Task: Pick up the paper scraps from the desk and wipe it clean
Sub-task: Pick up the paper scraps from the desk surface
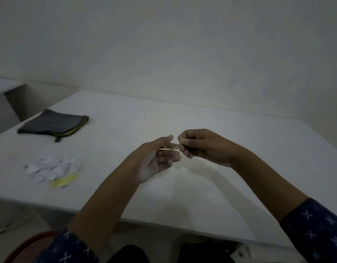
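Over the middle of the white desk [202,120] my two hands meet. My right hand [202,147] pinches a small pale paper scrap [173,147] between thumb and fingers. My left hand [156,160] lies palm up just beside it, fingers spread, its fingertips touching the scrap's other end. A heap of white paper scraps [50,168] with one yellow scrap [65,180] at its near edge lies on the desk's left side, apart from both hands. A folded dark grey cloth [53,123] with a yellow-green trim rests at the far left corner.
Small dark specks [154,116] dot the desk beyond my hands. A pale wall stands right behind the desk. The desk's near edge runs just above my lap, and a red chair rim [25,245] shows at lower left.
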Action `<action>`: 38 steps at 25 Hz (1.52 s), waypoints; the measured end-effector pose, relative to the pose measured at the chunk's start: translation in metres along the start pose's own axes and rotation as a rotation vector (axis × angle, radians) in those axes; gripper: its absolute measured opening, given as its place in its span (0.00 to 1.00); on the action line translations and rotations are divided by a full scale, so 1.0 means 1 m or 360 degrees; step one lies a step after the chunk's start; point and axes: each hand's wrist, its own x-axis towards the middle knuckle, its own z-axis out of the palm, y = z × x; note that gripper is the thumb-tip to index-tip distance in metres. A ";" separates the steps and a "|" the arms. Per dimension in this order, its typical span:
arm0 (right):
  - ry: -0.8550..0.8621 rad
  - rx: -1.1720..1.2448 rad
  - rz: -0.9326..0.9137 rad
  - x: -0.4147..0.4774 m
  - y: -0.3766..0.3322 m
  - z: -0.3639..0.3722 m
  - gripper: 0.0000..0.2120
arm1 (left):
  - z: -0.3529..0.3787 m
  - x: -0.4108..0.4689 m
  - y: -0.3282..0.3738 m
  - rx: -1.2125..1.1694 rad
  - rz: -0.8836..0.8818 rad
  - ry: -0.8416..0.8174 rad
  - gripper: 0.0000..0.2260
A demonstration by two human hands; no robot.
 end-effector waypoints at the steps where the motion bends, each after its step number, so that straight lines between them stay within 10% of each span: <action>1: -0.0012 -0.0053 -0.0006 0.006 -0.002 0.008 0.08 | -0.010 -0.003 0.001 0.0009 0.0048 0.0039 0.06; 13: 0.0041 0.0258 0.0056 0.109 -0.001 0.146 0.19 | -0.149 -0.068 0.014 0.0270 0.0775 0.0521 0.05; 20: 0.0078 0.0072 0.0086 0.143 0.005 0.207 0.05 | -0.212 -0.085 0.013 0.0546 0.0808 0.0891 0.04; 29: 0.0381 -0.0917 0.0161 0.171 0.037 0.236 0.10 | -0.239 -0.056 -0.011 0.1853 0.0779 0.1396 0.07; 35: 0.0453 -0.2023 -0.0037 0.171 0.026 0.240 0.26 | -0.246 -0.061 -0.011 0.1921 0.1185 0.1487 0.15; 38: 0.0331 -0.1551 -0.0154 0.178 0.023 0.231 0.28 | -0.269 -0.061 0.002 0.1735 0.1077 0.1656 0.18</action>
